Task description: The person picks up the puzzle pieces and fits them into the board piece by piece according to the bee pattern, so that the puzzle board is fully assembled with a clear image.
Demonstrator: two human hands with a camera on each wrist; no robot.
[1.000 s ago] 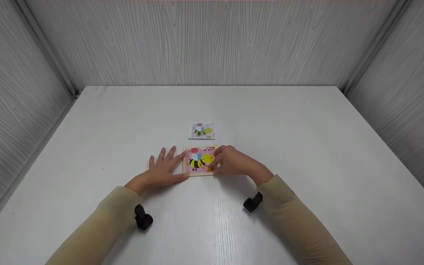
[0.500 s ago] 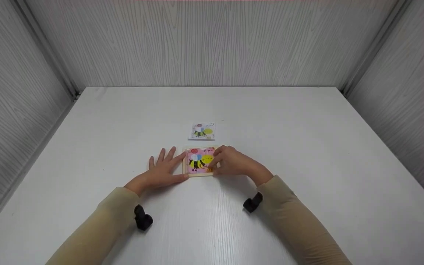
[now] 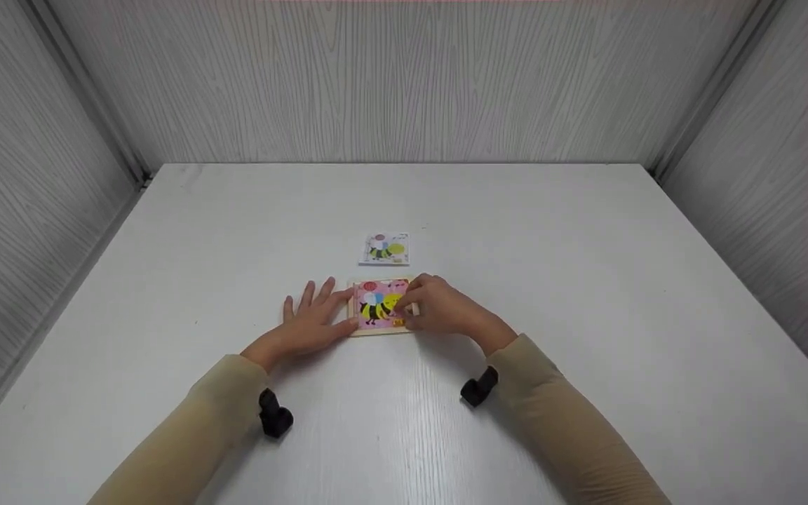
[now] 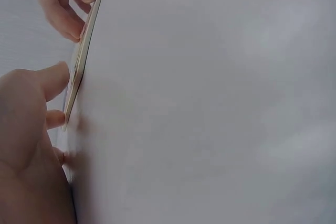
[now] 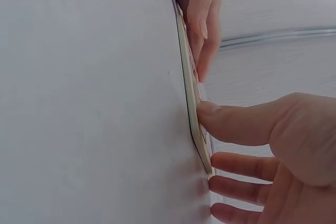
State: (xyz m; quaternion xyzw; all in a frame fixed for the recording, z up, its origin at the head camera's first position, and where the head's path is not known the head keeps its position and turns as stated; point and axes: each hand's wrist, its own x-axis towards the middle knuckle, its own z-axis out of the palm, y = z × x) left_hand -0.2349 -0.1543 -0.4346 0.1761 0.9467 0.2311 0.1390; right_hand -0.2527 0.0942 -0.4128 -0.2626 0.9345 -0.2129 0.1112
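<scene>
A small square wooden picture puzzle [image 3: 374, 307] lies flat on the table, with a yellow-and-black bee on pink inside a pale frame. My left hand [image 3: 306, 328] rests at its left side, fingers spread, thumb and forefinger touching the frame. My right hand [image 3: 446, 308] is at the right side, its forefinger bent over the picture and its thumb near the front right corner. No loose piece shows between those fingers, and they cover part of the right edge. In the right wrist view the thumb [image 5: 210, 109] touches the frame edge [image 5: 188, 72] and the other fingers extend straight.
Just behind the puzzle lies a square card [image 3: 385, 250] with the same bee picture. The white table [image 3: 551, 231] is bounded by grey wood-grain panels [image 3: 404, 84] at the back and sides. A black device [image 3: 275, 415] sits on each wrist.
My right forefinger and thumb have shifted slightly up and to the right, uncovering more of the yellow patch in the lower right corner. My left thumb has slid slightly up along the frame.
</scene>
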